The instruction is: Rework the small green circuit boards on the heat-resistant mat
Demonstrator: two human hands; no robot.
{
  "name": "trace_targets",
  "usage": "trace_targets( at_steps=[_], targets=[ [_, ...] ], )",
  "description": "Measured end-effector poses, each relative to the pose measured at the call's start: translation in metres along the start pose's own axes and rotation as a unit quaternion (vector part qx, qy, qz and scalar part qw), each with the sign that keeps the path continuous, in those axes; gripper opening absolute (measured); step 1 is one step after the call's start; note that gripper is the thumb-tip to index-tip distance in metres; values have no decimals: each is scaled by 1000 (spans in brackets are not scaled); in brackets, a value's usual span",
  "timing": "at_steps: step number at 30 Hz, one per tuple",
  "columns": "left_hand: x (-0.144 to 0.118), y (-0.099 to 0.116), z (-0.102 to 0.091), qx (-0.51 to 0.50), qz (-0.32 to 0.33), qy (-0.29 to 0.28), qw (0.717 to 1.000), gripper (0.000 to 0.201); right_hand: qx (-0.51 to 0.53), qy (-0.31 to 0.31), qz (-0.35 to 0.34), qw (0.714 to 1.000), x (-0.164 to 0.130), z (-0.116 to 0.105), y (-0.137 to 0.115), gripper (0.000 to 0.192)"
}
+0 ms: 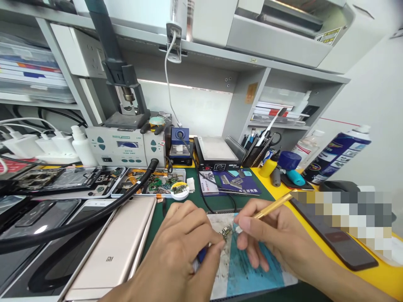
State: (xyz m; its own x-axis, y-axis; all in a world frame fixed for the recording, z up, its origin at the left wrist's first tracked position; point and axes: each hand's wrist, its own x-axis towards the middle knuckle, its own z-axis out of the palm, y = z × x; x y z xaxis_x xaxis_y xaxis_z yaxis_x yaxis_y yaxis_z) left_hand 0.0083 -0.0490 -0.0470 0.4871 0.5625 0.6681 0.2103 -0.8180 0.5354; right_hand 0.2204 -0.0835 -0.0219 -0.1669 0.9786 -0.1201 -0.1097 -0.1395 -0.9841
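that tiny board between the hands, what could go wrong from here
1. The small board is pinched only at the left hand fingertips; pressure from the gold tool in the right hand might flick it off the work mat.
2. The black hose lies across the gold phone beside the left hand; a nudge could drag it into the work.
3. The dark phone lies by the right wrist and could get bumped.

Brushed gold metal phone back, glossy black glass screens, brass-toned metal tool shaft, matt green bench mat, shiny printed spray can, scuffed blue-grey work pad
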Motion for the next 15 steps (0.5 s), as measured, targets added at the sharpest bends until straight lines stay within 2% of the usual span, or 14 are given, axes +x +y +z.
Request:
trace_targets(
  at_steps=[4,11,15],
  targets=[
    [0,-2,-4,-15,-20,-11,1000,19,34,15,-12,999,2,-3,-2,27],
    [-2,-12,-1,-9,-19,-9,1000,15,48,20,-2,999,3,-3,-3,28],
    [-2,-9,-1,-16,-16,-15,1000,14,41,10,-2,999,3,-3,-3,28]
  ],
)
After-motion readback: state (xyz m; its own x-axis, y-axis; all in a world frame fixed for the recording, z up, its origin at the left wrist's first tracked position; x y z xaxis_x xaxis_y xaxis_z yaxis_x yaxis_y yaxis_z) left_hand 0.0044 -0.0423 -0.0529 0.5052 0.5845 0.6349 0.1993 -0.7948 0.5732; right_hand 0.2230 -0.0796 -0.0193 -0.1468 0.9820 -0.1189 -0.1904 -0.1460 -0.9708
